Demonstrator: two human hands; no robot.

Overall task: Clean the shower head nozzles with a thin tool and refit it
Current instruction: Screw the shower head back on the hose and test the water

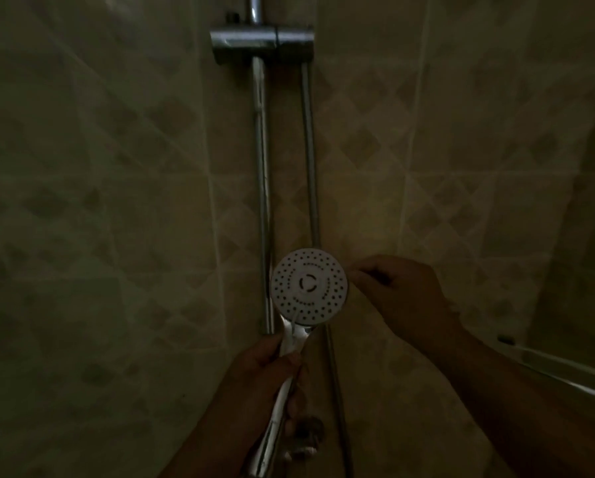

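The left hand [261, 369] has its fingers curled round the chrome handle of the hand-held shower head [309, 286], gripping it just below the round face. The handle's long axis runs from the bottom of the view upward, leaning a little to the right, so the head sits at the top end. Its white circular spray plate, dotted with rings of dark nozzle holes round a central cap, faces the camera.

The right hand [401, 294] is at the right rim of that face, thumb and forefinger pinched together at the edge of the plate. Whether a thin tool lies between those fingertips cannot be told in the dim light. A thin pale streak hangs from the lower nozzles over the neck of the handle; what it is cannot be told.

Behind the shower head, a vertical chrome slide rail [264, 201] stands against the beige tiled wall [116, 167], its lower end just left of the spray face. A chrome bracket [261, 43] clamps the rail well above the head. A grey flexible hose [310, 150] drops from the bracket's right side and passes behind the head.
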